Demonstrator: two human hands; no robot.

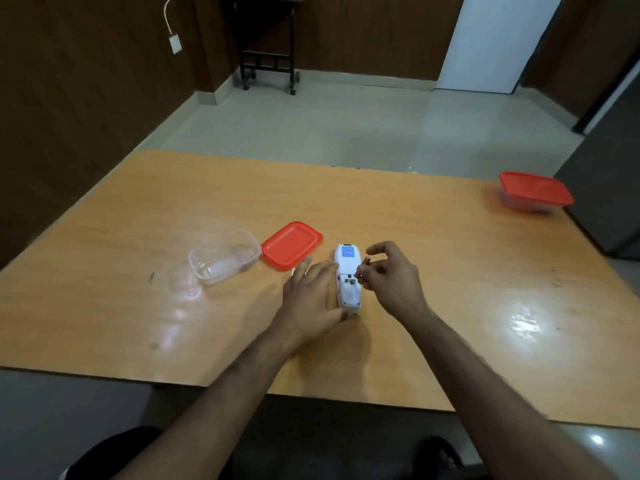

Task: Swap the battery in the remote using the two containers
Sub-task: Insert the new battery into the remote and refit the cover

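Note:
A white remote (347,271) lies face down mid-table with its battery bay uncovered. My left hand (313,299) holds it from the left side, thumb at its near end. My right hand (389,277) hovers just right of the bay and pinches a small reddish battery (364,265) between thumb and fingers. An open clear container (224,257) sits to the left, its red lid (291,245) lying flat between it and the remote. A second container with a red lid on (535,192) stands at the far right edge.
The orange wooden table (450,306) has its near edge close to my body. A black wheeled stand (268,46) and a white door are across the tiled floor. A grey cabinet flanks the table's right side.

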